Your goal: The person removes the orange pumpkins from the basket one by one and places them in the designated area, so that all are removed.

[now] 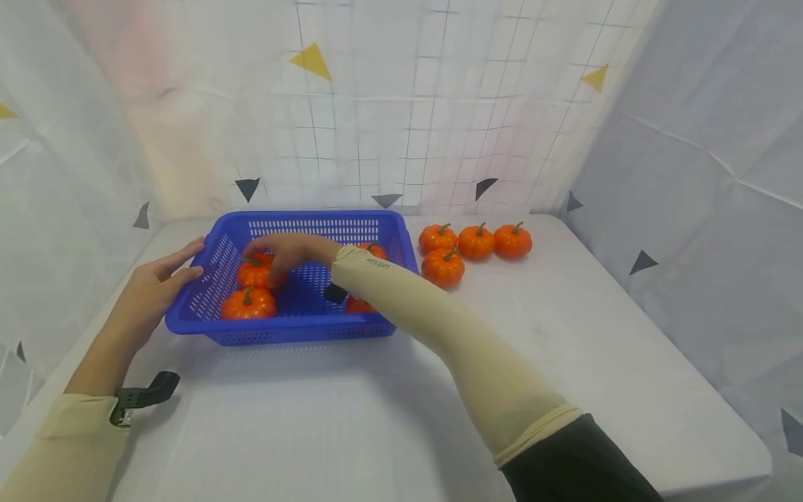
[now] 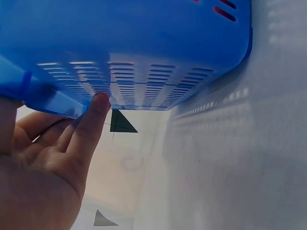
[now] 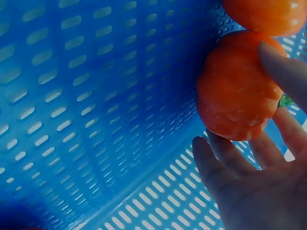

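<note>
Biggest thing first: white sheeting (image 1: 376,139) hangs behind the blue basket, with thin grid lines plus yellow and dark triangles on it. The basket sits on a white table (image 1: 301,432), which stretches out in front of it and off to its right. The basket (image 1: 282,329) itself is slotted plastic.

Next size down, cream sleeves. The right sleeve (image 1: 401,293) crosses the basket's right side, and near the cuff there's a bit of dark lettering, too small and turned around for me to read. The left sleeve (image 1: 75,439) is in front of the basket, off to its left, and a black strap (image 1: 147,395) is on that wrist.

Left hand (image 1: 149,284) is on the basket's left end, fingers pretty much straight and touching the rim. Right hand (image 1: 288,249) is down inside the basket's left half, gripping an orange pumpkin (image 3: 240,91): thumb on one side, fingers curled round the other, fruit in between.

Another pumpkin (image 1: 248,305) sits right beside that one, nearer the basket's front wall. Two partly hidden pumpkins (image 1: 360,305) are at the basket's right end, and four more pumpkins (image 1: 442,270) are bunched on the table just right of it.
</note>
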